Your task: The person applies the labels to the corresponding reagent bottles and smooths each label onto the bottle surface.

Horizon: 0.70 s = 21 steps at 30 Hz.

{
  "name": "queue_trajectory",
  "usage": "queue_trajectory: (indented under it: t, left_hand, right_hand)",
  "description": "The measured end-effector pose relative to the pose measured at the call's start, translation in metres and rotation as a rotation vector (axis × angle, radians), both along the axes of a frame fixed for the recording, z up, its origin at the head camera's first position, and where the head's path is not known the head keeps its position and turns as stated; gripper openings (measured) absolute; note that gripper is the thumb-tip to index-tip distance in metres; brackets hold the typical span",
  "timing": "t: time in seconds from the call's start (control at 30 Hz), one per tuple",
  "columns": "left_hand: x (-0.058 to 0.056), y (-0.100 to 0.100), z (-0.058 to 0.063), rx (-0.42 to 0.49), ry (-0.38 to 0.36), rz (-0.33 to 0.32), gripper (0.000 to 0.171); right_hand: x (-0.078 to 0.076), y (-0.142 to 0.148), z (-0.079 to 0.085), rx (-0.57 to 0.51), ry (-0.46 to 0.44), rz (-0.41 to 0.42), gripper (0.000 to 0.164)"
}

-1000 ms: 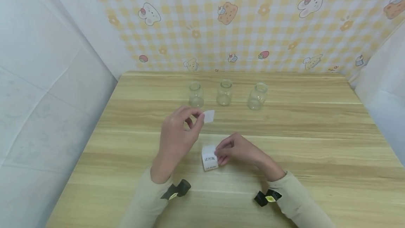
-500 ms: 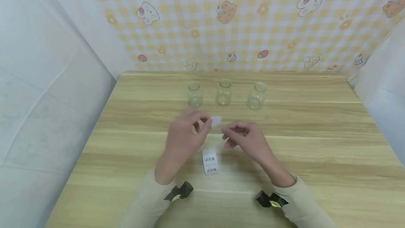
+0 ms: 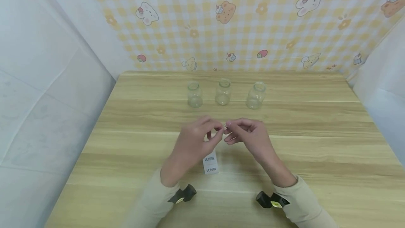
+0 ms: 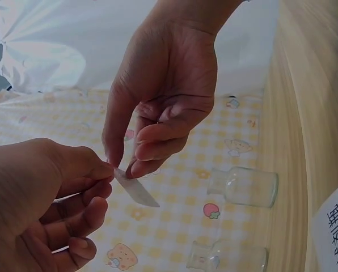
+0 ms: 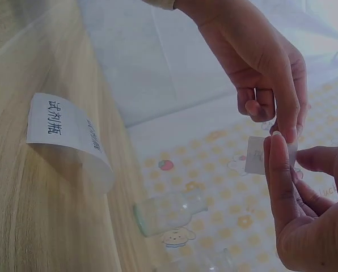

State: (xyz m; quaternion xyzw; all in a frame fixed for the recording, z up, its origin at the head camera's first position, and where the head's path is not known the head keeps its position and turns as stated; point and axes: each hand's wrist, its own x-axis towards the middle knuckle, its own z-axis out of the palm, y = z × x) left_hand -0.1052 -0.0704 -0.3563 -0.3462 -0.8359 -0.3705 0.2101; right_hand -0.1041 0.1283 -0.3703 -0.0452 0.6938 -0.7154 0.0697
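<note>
A small white label (image 4: 138, 191) is held up between my two hands over the table. Thumb and index finger of my left hand (image 3: 197, 141) pinch one edge of it. My right hand (image 3: 253, 138) meets it from the other side, its thumb and fingertips also pinching the label. Faint writing shows through the label (image 5: 255, 156) in the right wrist view; fingers cover the rest. Below the hands lies a strip of white labels (image 3: 210, 166) with handwritten characters, its far end hidden by my left hand. The strip (image 5: 53, 122) curls up off the wood in the right wrist view.
Three clear glass jars without lids stand in a row toward the back: a left jar (image 3: 194, 97), a middle jar (image 3: 223, 94) and a right jar (image 3: 255, 97). A yellow checked cloth (image 3: 190, 20) hangs behind the wooden table (image 3: 316, 143), with white sheeting on both sides.
My right hand has let go of the label strip and moved up and away from me to the label. My left hand has carried the label right and slightly nearer, so the hands meet.
</note>
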Motion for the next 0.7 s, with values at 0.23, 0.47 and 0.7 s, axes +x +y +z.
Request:
queue_trajectory:
  t: [0.23, 0.47, 0.7]
  left_hand:
    - [0.0004, 0.0024, -0.0005, -0.045, -0.008, -0.012, 0.006]
    - [-0.0009, -0.0019, 0.0008, -0.007, -0.054, 0.133, 0.009]
    - [-0.0039, -0.0073, 0.0049, 0.084, -0.154, 0.254, 0.012]
  right_hand:
    - [0.0003, 0.0024, 0.0006, 0.037, 0.019, -0.018, 0.023]
    - [-0.0008, 0.0069, 0.0021, 0.082, 0.057, -0.066, 0.021]
    - [-0.0002, 0.0093, 0.0055, 0.113, 0.090, -0.065, 0.019]
